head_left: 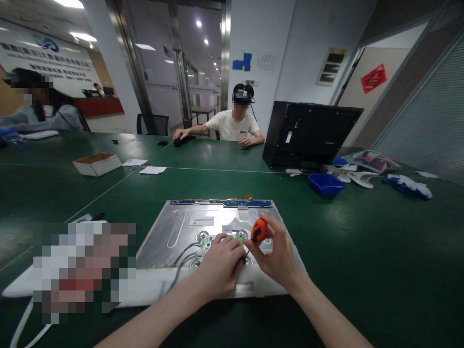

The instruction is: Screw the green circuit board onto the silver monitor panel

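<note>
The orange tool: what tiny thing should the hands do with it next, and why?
Perhaps a gentle turn of the orange tool by the right hand, while the left hand steadies the metal panel. The right hand grips the tool, which points down toward the panel right beside the left hand, though its tip is hard to see.

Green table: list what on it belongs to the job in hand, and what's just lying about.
Job in hand:
- orange-handled tool, in the right hand
- circuit board, partly under the left hand
- metal panel

Apparently lying about:
- open box
- blue tray
- black monitor
</note>
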`<move>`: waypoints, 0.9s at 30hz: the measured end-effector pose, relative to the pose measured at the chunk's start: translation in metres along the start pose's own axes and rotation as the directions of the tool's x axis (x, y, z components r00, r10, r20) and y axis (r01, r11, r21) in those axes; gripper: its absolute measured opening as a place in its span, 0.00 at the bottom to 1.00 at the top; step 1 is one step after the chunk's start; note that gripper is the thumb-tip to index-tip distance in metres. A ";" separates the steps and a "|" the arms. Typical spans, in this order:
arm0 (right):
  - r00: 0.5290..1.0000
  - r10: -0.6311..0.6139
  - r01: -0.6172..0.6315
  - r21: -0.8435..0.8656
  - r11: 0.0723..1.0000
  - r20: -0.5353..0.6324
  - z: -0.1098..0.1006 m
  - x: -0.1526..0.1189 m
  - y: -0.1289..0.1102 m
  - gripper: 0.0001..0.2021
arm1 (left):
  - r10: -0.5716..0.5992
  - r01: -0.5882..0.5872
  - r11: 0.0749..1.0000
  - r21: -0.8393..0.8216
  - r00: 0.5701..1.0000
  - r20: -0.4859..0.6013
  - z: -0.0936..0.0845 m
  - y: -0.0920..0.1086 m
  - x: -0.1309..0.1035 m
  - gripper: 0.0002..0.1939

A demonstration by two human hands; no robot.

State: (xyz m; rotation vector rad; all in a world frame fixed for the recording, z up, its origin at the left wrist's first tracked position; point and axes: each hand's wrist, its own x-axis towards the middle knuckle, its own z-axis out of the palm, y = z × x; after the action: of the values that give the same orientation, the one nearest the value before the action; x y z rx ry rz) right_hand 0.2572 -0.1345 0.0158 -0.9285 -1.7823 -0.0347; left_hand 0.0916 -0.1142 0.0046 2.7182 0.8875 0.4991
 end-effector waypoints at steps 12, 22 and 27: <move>0.997 0.022 -0.025 0.041 0.999 0.071 -0.006 -0.002 -0.005 0.34 | -0.006 0.006 1.000 0.005 1.000 -0.014 0.003 0.000 0.000 0.09; 0.999 0.005 -0.006 0.027 1.000 0.047 -0.003 0.001 -0.002 0.33 | -0.006 0.007 1.000 0.015 1.000 -0.024 0.004 0.000 0.000 0.10; 0.999 0.008 -0.007 -0.013 1.000 0.033 -0.002 0.000 -0.002 0.33 | -0.002 0.003 1.000 0.020 1.000 -0.027 0.003 0.001 -0.001 0.09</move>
State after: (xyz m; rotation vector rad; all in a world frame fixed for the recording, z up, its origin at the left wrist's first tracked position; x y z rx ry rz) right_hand 0.2577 -0.1370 0.0173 -0.9500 -1.8106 -0.0267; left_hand 0.0929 -0.1159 0.0021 2.7341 0.9073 0.5307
